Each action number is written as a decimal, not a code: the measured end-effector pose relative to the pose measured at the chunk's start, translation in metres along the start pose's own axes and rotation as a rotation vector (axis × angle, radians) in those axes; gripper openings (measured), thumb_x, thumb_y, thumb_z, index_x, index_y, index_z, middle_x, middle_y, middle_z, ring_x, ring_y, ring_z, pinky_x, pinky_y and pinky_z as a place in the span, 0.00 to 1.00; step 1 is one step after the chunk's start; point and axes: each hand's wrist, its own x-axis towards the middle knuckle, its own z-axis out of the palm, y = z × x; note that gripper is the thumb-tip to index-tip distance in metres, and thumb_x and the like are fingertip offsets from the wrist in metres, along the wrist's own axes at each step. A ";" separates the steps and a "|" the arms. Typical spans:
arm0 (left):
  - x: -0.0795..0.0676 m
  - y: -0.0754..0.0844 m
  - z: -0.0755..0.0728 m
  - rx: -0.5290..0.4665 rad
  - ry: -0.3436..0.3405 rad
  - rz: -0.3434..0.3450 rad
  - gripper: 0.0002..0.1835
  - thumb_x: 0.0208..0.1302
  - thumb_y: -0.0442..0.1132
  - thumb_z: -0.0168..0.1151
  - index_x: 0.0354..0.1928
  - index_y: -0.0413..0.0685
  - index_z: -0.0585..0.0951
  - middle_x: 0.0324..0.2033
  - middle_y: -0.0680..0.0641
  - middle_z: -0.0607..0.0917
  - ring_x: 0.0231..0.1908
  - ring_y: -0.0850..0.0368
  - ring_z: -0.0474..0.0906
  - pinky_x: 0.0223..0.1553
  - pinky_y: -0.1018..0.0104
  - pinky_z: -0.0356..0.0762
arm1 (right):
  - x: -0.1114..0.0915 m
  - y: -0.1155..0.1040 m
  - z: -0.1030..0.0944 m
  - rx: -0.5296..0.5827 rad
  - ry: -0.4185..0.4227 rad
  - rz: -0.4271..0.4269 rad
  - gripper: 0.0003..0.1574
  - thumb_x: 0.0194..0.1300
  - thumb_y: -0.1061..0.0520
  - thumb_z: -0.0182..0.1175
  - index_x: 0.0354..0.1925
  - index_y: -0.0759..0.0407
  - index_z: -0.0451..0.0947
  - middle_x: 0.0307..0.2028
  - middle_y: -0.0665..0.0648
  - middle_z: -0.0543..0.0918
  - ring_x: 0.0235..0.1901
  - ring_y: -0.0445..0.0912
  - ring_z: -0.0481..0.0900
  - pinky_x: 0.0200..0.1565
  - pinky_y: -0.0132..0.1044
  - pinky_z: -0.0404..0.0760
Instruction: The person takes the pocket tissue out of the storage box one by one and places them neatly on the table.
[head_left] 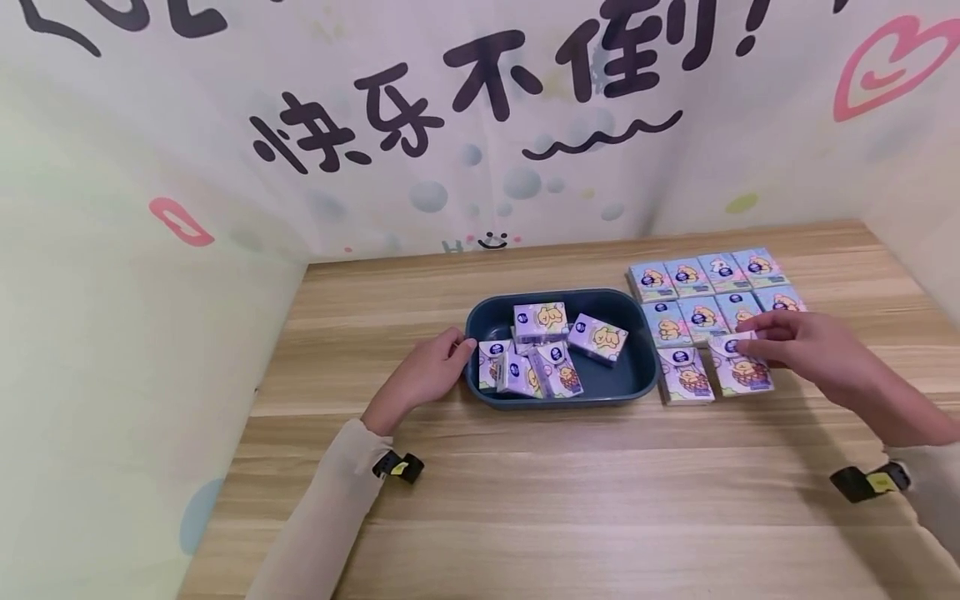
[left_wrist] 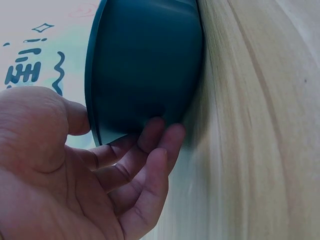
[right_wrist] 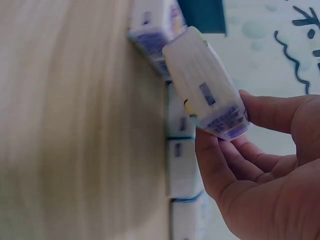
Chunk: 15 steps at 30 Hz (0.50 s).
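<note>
Right hand (head_left: 813,346) pinches a purple packet (head_left: 744,375); left hand (head_left: 427,368) holds the tub (head_left: 611,382)

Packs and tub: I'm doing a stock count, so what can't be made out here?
Head view: purple packs in the tub overlap, partly hiding the lower ones.
Head view: the right hand covers parts of the held pack and the blue packs behind it.
Right wrist view: the held pack's small print is blurred.
Left wrist view: the tub's outer wall hides its contents; the top edge cuts the tub off.

Smooth plastic bin (head_left: 609,382), wood-grained tabletop (head_left: 570,500)
</note>
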 end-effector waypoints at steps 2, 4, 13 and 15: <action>0.000 -0.001 0.001 0.000 0.000 -0.004 0.18 0.90 0.51 0.48 0.52 0.45 0.80 0.29 0.47 0.77 0.29 0.52 0.73 0.32 0.60 0.69 | 0.001 0.007 0.004 0.010 -0.010 0.013 0.30 0.82 0.55 0.66 0.65 0.77 0.68 0.46 0.57 0.86 0.38 0.39 0.82 0.41 0.35 0.86; 0.000 -0.001 0.001 -0.001 -0.004 -0.007 0.18 0.90 0.51 0.47 0.52 0.45 0.80 0.29 0.47 0.78 0.29 0.52 0.74 0.32 0.60 0.69 | 0.002 0.012 0.008 0.000 -0.001 0.025 0.29 0.81 0.54 0.67 0.62 0.75 0.68 0.44 0.56 0.86 0.37 0.41 0.81 0.40 0.36 0.85; 0.000 -0.001 0.001 0.003 0.000 -0.008 0.19 0.90 0.52 0.47 0.53 0.44 0.80 0.29 0.47 0.78 0.29 0.52 0.73 0.32 0.60 0.69 | 0.001 0.023 0.019 -0.233 0.164 -0.046 0.27 0.75 0.42 0.73 0.45 0.65 0.79 0.35 0.56 0.82 0.32 0.48 0.73 0.30 0.38 0.73; 0.000 -0.001 0.001 0.003 0.000 -0.007 0.19 0.90 0.52 0.47 0.53 0.44 0.80 0.29 0.47 0.77 0.29 0.52 0.73 0.32 0.60 0.69 | 0.001 0.025 0.021 -0.291 0.194 -0.065 0.25 0.75 0.41 0.74 0.40 0.62 0.81 0.31 0.54 0.80 0.30 0.48 0.72 0.28 0.39 0.69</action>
